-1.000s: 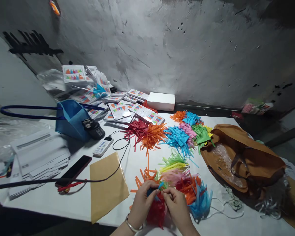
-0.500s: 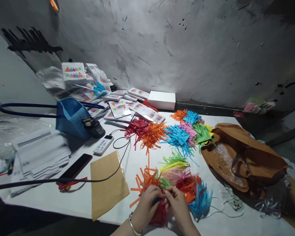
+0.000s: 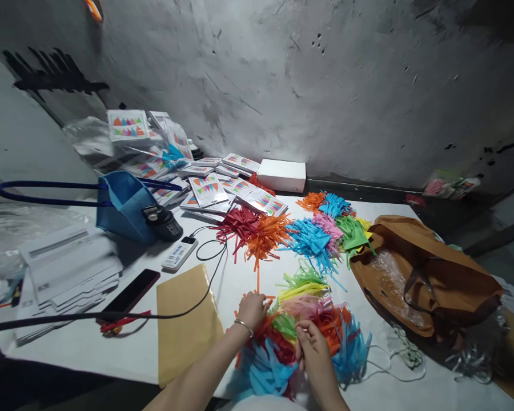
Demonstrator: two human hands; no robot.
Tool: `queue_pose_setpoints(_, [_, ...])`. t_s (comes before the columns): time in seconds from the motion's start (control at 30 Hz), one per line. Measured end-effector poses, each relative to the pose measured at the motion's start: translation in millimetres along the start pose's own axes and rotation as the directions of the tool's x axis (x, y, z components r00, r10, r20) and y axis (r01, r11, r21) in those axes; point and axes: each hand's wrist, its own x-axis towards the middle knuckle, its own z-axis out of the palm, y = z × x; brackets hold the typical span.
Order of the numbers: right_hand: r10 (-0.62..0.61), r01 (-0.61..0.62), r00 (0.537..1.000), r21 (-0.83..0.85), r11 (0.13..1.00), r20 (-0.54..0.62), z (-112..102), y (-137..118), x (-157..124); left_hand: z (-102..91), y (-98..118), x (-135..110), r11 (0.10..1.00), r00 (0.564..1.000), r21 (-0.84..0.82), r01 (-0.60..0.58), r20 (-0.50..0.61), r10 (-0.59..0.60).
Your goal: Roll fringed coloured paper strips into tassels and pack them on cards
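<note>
My left hand [image 3: 252, 309], a bangle on its wrist, reaches forward onto the orange paper tassels [image 3: 263, 326] at the near edge of the white table [image 3: 235, 274]; its fingers curl down into the strips. My right hand [image 3: 313, 349] pinches the string of coloured tassels at a spot between red and green ones [image 3: 285, 325]. A blue tassel [image 3: 263, 368] and a red one hang under my left forearm. A light blue tassel [image 3: 352, 349] lies just right of my right hand.
Loose piles of red, orange, blue, pink and green tassels [image 3: 282, 231] lie mid-table. A brown bag [image 3: 424, 274] is right. A tan envelope [image 3: 188, 322], black phone [image 3: 131, 294], cable, remote [image 3: 179, 253], blue bag [image 3: 124, 208], printed packets [image 3: 209, 188] and white box [image 3: 281, 174] sit left and behind.
My left hand has left the spot where both hands met and moved forward onto the orange tassels. The blue and red tassels now hang under my forearm. My right hand stays pinching.
</note>
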Motion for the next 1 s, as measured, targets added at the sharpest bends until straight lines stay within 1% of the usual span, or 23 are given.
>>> queue_pose_setpoints(0.07, [-0.020, 0.021, 0.999, -0.047, 0.999, 0.026, 3.1, 0.0, -2.1, 1.3, -3.5, 8.1, 1.000, 1.000, -0.008, 0.024, 0.005, -0.024])
queue_pose_setpoints(0.13, [-0.048, 0.051, 0.998, -0.096, 0.994, 0.028, 2.3, -0.2, -2.8, -0.5, -3.0, 4.9, 0.999, 1.000, -0.046, 0.027, -0.009, -0.028])
queue_pose_setpoints(0.2, [-0.073, 0.076, 0.997, -0.146, 0.986, 0.023, 0.5, -1.2, -3.7, -6.4, 2.1, -7.2, 0.995, 0.999, -0.095, 0.019, -0.024, -0.021])
queue_pose_setpoints(0.27, [-0.092, 0.095, 0.995, -0.193, 0.977, 0.026, 1.3, -4.7, -6.2, -15.2, 11.7, -24.5, 0.980, 1.000, -0.197, 0.002, -0.024, -0.007])
queue_pose_setpoints(0.33, [-0.120, 0.128, 0.992, -0.239, 0.962, 0.049, 5.7, -12.1, -10.3, -24.7, 24.9, -43.3, 0.924, 1.000, -0.383, -0.020, -0.005, 0.019])
queue_pose_setpoints(0.4, [-0.161, 0.179, 0.983, -0.294, 0.939, 0.082, 12.1, -22.4, -14.6, -33.0, 39.1, -59.9, 0.830, 0.999, -0.557, -0.031, 0.015, 0.047])
queue_pose_setpoints(0.43, [-0.183, 0.204, 0.978, -0.324, 0.924, 0.095, 15.1, -27.7, -16.3, -36.4, 45.7, -66.6, 0.790, 0.998, -0.612, -0.031, 0.023, 0.057])
queue_pose_setpoints(0.47, [-0.201, 0.226, 0.974, -0.351, 0.909, 0.105, 17.6, -32.7, -17.6, -39.3, 51.6, -71.9, 0.770, 0.998, -0.638, -0.031, 0.029, 0.064])
queue_pose_setpoints(0.53, [-0.219, 0.246, 0.969, -0.396, 0.885, 0.112, 20.7, -40.5, -18.7, -43.6, 60.6, -78.9, 0.751, 0.997, -0.659, -0.032, 0.031, 0.070])
queue_pose_setpoints(0.6, [-0.216, 0.243, 0.970, -0.427, 0.871, 0.113, 21.7, -45.0, -18.5, -46.3, 65.6, -81.9, 0.754, 0.997, -0.655, -0.035, 0.029, 0.071])
queue_pose_setpoints(0.7, [-0.213, 0.238, 0.971, -0.481, 0.844, 0.108, 20.9, -47.3, -18.5, -48.3, 67.5, -83.8, 0.798, 0.997, -0.599, -0.061, 0.008, 0.082])
queue_pose_setpoints(0.8, [-0.233, 0.248, 0.967, -0.552, 0.797, 0.098, 19.3, -47.1, -20.0, -49.0, 67.3, -86.8, 0.857, 0.986, -0.489, -0.163, -0.049, 0.160])
queue_pose_setpoints(0.83, [-0.223, 0.237, 0.970, -0.556, 0.796, 0.095, 18.7, -46.6, -20.5, -49.1, 67.3, -88.1, 0.869, 0.979, -0.450, -0.204, -0.069, 0.194])
queue_pose_setpoints(0.9, [-0.179, 0.198, 0.980, -0.527, 0.826, 0.087, 17.3, -45.2, -21.0, -49.0, 67.6, -90.3, 0.878, 0.965, -0.402, -0.260, -0.095, 0.243])
queue_pose_setpoints(0.97, [-0.144, 0.163, 0.987, -0.479, 0.863, 0.077, 15.9, -43.5, -20.9, -48.3, 68.2, -91.0, 0.878, 0.967, -0.404, -0.256, -0.090, 0.240])
queue_pose_setpoints(1.0, [-0.137, 0.153, 0.988, -0.455, 0.877, 0.070, 15.2, -42.7, -20.8, -47.7, 68.5, -90.5, 0.875, 0.973, -0.428, -0.227, -0.074, 0.217])
